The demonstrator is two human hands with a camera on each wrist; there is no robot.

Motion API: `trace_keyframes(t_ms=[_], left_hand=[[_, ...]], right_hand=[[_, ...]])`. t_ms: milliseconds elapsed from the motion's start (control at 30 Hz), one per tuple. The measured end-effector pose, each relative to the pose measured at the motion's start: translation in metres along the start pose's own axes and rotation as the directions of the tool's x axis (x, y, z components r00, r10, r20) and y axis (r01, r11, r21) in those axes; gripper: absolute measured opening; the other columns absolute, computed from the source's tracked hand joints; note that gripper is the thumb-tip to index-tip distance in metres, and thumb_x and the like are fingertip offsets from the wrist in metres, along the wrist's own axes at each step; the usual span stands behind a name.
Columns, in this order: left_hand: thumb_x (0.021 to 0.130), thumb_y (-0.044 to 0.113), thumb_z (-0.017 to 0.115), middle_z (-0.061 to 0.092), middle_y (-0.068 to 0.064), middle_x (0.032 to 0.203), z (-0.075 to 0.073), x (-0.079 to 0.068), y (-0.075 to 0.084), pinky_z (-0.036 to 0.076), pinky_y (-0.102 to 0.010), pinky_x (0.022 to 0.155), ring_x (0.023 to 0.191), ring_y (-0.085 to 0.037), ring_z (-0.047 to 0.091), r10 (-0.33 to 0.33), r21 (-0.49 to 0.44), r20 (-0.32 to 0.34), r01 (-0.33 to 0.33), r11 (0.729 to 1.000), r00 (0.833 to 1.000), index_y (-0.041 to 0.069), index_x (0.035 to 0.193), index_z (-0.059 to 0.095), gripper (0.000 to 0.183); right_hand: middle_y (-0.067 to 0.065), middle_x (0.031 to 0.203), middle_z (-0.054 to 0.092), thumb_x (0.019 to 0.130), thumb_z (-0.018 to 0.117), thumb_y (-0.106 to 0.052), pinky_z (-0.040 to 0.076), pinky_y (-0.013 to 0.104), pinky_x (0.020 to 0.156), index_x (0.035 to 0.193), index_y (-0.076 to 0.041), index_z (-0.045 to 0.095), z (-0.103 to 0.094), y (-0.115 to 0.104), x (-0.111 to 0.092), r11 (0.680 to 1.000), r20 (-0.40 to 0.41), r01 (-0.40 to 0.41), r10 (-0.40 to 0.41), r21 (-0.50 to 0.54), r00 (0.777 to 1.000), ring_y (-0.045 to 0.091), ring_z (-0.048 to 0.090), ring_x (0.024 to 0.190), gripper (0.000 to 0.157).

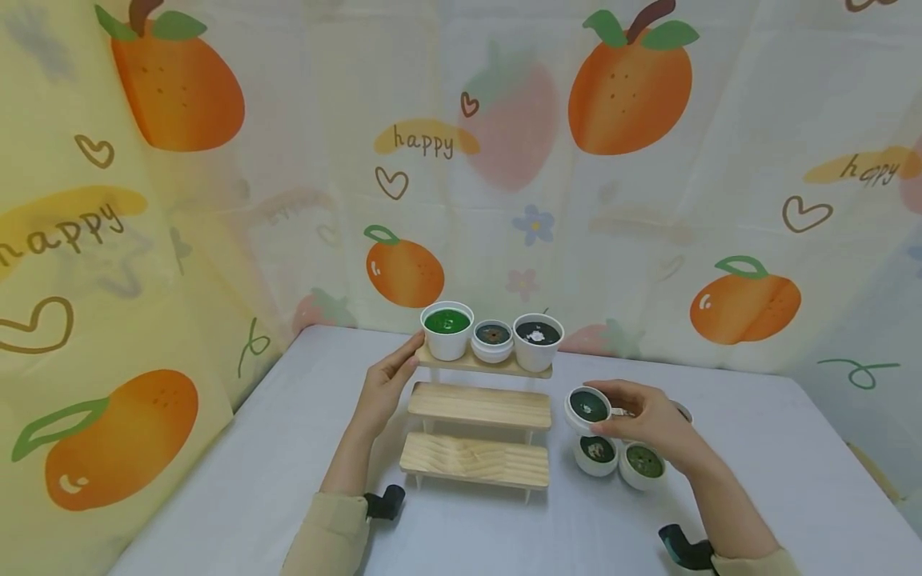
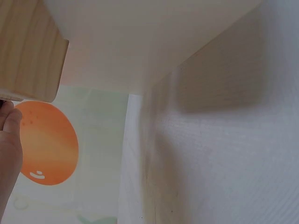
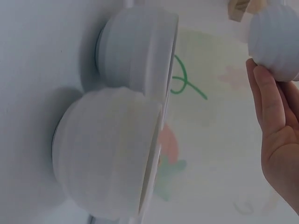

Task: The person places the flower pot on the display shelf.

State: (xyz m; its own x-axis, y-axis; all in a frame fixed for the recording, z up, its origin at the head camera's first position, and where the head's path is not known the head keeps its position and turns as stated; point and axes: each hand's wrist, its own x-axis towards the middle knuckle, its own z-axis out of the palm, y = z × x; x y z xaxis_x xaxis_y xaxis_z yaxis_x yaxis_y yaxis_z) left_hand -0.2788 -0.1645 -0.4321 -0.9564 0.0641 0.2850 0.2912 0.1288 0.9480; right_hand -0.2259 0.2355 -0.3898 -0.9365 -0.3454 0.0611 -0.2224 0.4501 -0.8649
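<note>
My right hand (image 1: 648,420) pinches a small white pot (image 1: 588,406) with a dark green filling, holding it above the table. In the right wrist view, the fingers press the ribbed side of that raised pot (image 3: 275,44). My left hand (image 1: 382,394) holds the left end of a three-tier wooden stand (image 1: 479,404) at its top board. Three white pots stand on that board: a large one with bright green filling (image 1: 446,332), a small grey-filled one (image 1: 493,342) and a large dark-filled one (image 1: 538,342). In the left wrist view, the fingertips meet the wood's edge.
Two small white pots, one with dark filling (image 1: 596,456) and one with olive-green filling (image 1: 643,466), sit on the white table (image 1: 461,536) right of the stand. Another pot's rim (image 1: 681,412) shows behind my right hand. A fruit-printed cloth (image 1: 504,216) hangs behind the table.
</note>
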Motion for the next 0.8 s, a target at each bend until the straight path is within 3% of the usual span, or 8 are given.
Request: trace_keyframes(t_ms=[133, 300, 800], left_hand=[[0.101, 0.03, 0.055, 0.048, 0.007, 0.153, -0.001, 0.0, 0.0, 0.031, -0.034, 0.124, 0.148, -0.011, 0.036, 0.001, -0.001, 0.0, -0.001, 1.0, 1.0, 0.018, 0.144, 0.052, 0.045], [0.101, 0.028, 0.055, 0.048, 0.006, 0.153, -0.001, 0.0, 0.0, 0.031, -0.033, 0.123, 0.147, -0.01, 0.037, -0.003, -0.006, -0.002, 0.003, 1.0, 1.0, 0.017, 0.144, 0.052, 0.045], [0.101, 0.029, 0.056, 0.048, 0.006, 0.153, -0.001, 0.0, 0.0, 0.031, -0.033, 0.123, 0.147, -0.011, 0.037, 0.006, -0.005, 0.0, -0.006, 1.0, 1.0, 0.018, 0.144, 0.052, 0.045]], right_hand=[[0.014, 0.135, 0.063, 0.082, 0.08, -0.024, 0.058, 0.023, 0.082, 0.135, -0.012, 0.059, 0.007, -0.004, 0.004, 1.0, -0.001, 0.004, -0.004, 0.003, 1.0, 0.005, 0.063, 0.112, 0.058], [0.015, 0.133, 0.064, 0.08, 0.082, -0.024, 0.055, 0.019, 0.088, 0.135, -0.01, 0.06, 0.014, -0.013, 0.007, 1.0, -0.016, 0.011, -0.012, -0.017, 1.0, 0.03, 0.06, 0.124, 0.061], [0.013, 0.135, 0.064, 0.078, 0.084, -0.025, 0.059, 0.026, 0.089, 0.133, -0.011, 0.06, 0.039, -0.03, 0.018, 0.999, -0.005, 0.022, -0.022, 0.046, 1.0, 0.029, 0.063, 0.121, 0.062]])
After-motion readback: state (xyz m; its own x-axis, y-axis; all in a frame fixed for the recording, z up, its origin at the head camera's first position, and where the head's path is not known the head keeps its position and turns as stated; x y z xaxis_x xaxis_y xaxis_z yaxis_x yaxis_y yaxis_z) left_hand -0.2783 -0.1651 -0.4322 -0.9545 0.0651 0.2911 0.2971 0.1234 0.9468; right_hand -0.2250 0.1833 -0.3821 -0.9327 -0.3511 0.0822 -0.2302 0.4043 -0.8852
